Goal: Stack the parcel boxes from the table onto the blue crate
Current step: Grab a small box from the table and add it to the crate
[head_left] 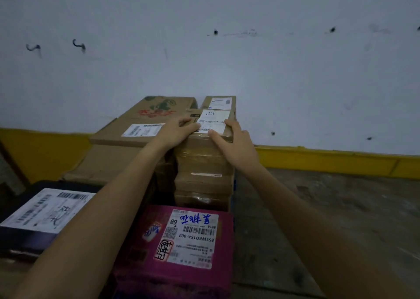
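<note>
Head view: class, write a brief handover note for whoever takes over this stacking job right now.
Left hand: fingers flat on the top parcel.
Right hand: fingers and thumb spread on its near right corner.
The top parcel sits on a column of taped brown boxes, beside a large carton.
Done: this parcel looks placed, but the hands are not yet off.
Left: a magenta box and a dark box lie nearer. I cannot tell whether they are already stacked. The crate and table are not clearly seen.
</note>
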